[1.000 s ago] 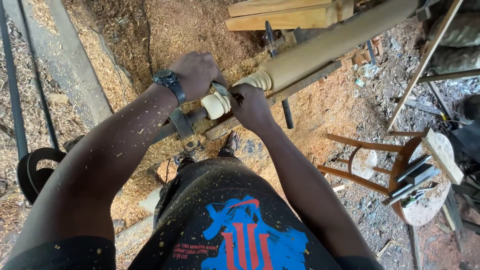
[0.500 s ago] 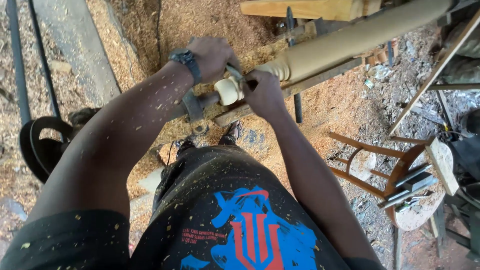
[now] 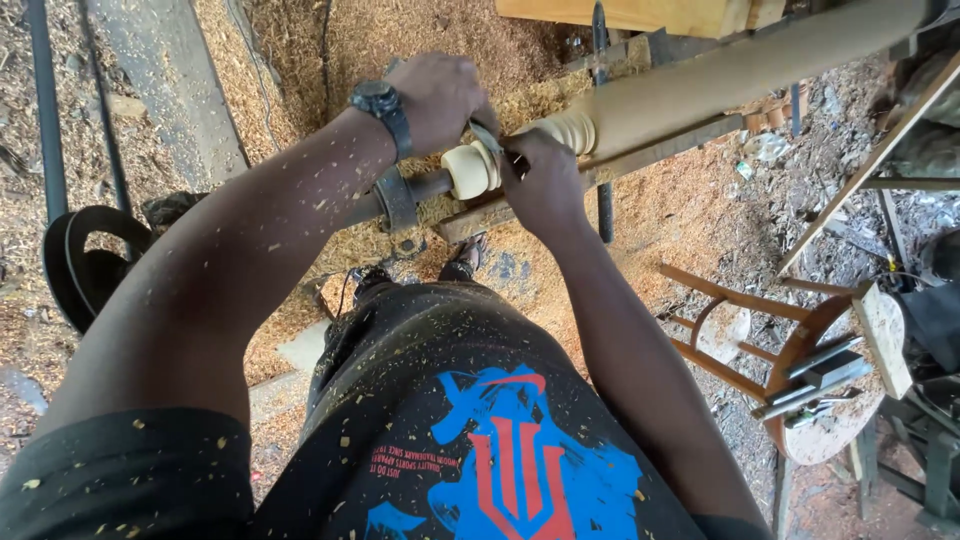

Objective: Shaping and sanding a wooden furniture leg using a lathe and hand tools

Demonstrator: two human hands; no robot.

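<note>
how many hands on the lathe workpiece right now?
2. The left hand is above the pale turned end of the wooden spindle, the right hand just below it, both gripping a metal chisel.

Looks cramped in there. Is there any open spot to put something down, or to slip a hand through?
Roomiest is the sawdust-covered floor between the long wooden spindle and the wooden chair. The grey plank at upper left is also bare. It is crowded where the left hand and right hand press a metal tool at the spindle's end; the chair seat carries tools.
</note>
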